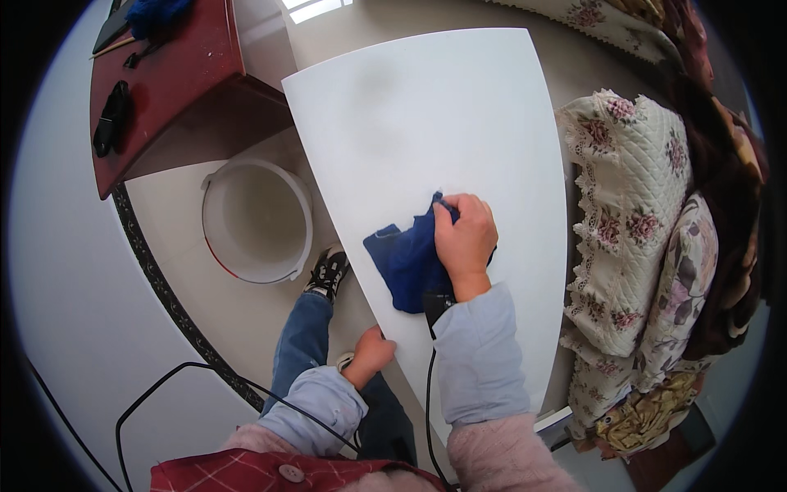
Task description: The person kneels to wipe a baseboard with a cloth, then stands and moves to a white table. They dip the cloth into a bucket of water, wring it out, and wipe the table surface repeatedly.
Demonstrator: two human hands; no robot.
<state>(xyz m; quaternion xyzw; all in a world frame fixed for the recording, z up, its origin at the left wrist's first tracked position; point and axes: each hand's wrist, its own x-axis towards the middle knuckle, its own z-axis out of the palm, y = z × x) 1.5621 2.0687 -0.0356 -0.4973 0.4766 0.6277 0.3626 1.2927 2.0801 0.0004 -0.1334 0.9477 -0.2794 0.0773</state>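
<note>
My right hand grips the upper right side of a dark blue cloth, thumb and fingers pinched at its edge. The cloth lies partly spread on a glossy white tabletop. Around my right wrist is a black strap or device with a cable running back from it. Down at the table's near left edge, my left hand is curled against the rim. Its fingertips are hidden, so how firmly it holds the edge does not show.
A white bucket stands on the floor left of the table. Beyond it, a dark red cabinet carries a black object and blue fabric. Floral quilted covers drape the seat at right. A black cable loops at lower left.
</note>
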